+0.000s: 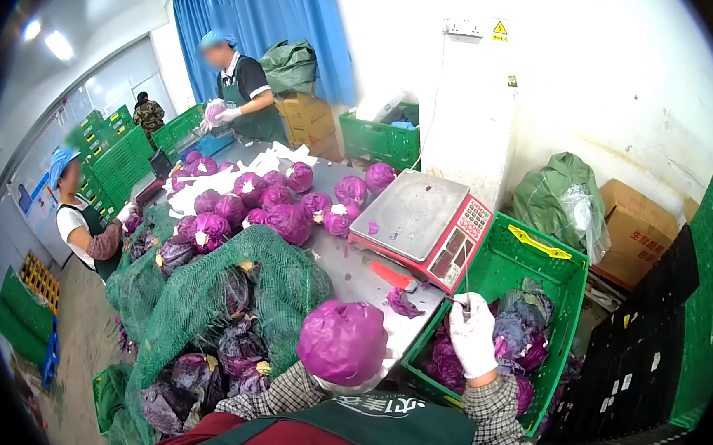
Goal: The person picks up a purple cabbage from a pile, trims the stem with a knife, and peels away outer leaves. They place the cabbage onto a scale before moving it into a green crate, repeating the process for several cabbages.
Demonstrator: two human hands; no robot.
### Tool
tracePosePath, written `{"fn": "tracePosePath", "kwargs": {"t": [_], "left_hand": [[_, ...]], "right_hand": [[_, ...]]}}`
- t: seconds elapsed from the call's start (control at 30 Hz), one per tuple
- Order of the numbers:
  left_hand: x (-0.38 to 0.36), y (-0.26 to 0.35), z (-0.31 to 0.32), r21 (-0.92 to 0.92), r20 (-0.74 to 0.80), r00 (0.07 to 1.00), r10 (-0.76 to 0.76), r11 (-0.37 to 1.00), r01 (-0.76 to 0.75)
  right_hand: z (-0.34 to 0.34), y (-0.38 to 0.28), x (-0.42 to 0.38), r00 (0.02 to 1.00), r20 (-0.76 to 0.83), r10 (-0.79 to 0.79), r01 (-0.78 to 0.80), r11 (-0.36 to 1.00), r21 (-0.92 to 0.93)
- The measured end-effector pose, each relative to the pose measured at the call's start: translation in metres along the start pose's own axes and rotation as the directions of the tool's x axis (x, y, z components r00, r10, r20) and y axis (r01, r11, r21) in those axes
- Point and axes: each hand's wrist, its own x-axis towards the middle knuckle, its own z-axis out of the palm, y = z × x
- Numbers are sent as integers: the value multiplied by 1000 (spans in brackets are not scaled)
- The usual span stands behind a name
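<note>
A large purple cabbage (342, 342) rests on my left hand (362, 382), whose white glove shows only at the cabbage's lower edge. My right hand (473, 334), in a white glove, is closed around the handle of a knife (466, 271) with a thin blade pointing up, over the near left part of a green crate (563, 282). Loose purple leaves (532, 317) lie in that crate. Beyond my hands, a red scale (422, 223) with a metal plate stands on the table, and an orange-red tool (392, 276) lies in front of it.
Many purple cabbages (290, 222) are heaped on the table (341, 263). Green net sacks (194, 294) of cabbages lie at left. Two co-workers in blue caps stand beyond, one holding a cabbage (214, 113). Stacked dark crates (628, 357) stand at right.
</note>
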Motion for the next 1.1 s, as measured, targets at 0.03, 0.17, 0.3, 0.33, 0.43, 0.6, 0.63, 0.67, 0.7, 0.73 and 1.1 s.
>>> {"fn": "tracePosePath", "kwargs": {"t": [0.03, 0.17, 0.3, 0.33, 0.43, 0.6, 0.63, 0.67, 0.7, 0.73, 1.1], "left_hand": [[-4, 6, -22, -26, 34, 997, -67, 997, 68], [1, -21, 30, 242, -126, 919, 373, 910, -336], [7, -17, 41, 309, -1, 885, 465, 842, -442], [7, -15, 44, 308, 40, 882, 469, 834, -458], [5, -14, 52, 323, 133, 864, 486, 803, -502], [-13, -16, 61, 748, 39, 696, 717, 441, -496], [-13, -16, 61, 761, 93, 685, 723, 392, -517], [-13, -18, 58, 771, 141, 671, 728, 345, -536], [-14, -22, 55, 777, 182, 657, 731, 303, -552], [-19, -22, 54, 809, 130, 622, 772, 281, -517], [-20, -27, 48, 771, 68, 554, 830, 309, -557]], "right_hand": [[-1, 10, 0, 996, -25, -91, 90, 995, -53], [-10, -44, -10, 987, 156, 35, -65, 980, 188], [-7, -82, -16, 878, 269, -396, 369, 918, 148], [-3, -85, -19, 904, 348, -248, 181, 960, 213], [5, -80, -20, 821, 333, -464, 420, 886, 197], [13, -77, -13, 795, 359, -489, 421, 871, 255], [15, -77, -12, 816, 340, -468, 371, 874, 313], [13, -80, -12, 812, 403, -421, 330, 902, 277], [10, -82, -11, 804, 465, -372, 292, 927, 236], [13, -81, -10, 794, 460, -398, 319, 916, 242], [31, -76, -1, 894, 346, -284, 272, 959, 82]]}}
